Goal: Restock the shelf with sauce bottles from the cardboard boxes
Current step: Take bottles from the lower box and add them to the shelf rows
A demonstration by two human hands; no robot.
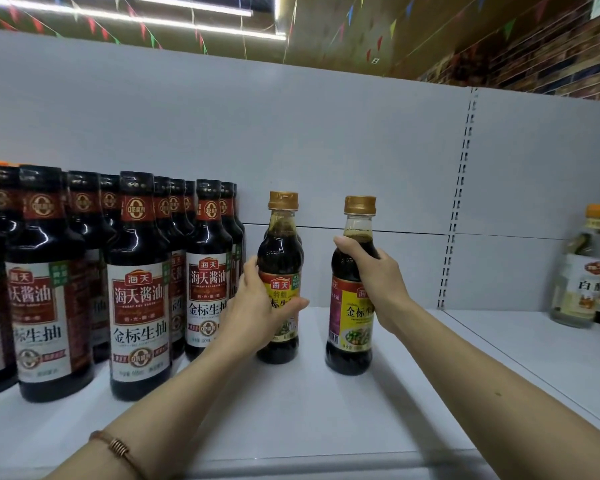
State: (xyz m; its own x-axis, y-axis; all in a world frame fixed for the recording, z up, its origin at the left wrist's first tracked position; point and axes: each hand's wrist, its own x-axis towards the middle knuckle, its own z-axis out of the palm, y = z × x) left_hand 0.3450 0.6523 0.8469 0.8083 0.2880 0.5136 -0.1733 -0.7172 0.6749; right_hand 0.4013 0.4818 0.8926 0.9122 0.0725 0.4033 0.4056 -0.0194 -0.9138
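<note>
Left hand (257,306) wraps one gold-capped sauce bottle (280,271) on the white shelf (309,403); keep it upright and slide it clear of the tall dark bottles (139,285) just left. Right hand (374,275) grips a second gold-capped bottle (352,306) by its shoulder, set apart. Vinegar bottle (581,271) stands far right.

White shelf (309,410) with upright dark tall bottles (139,289) left, two gold-capped bottles (279,271) middle, pale bottle (581,271) far right.
</note>
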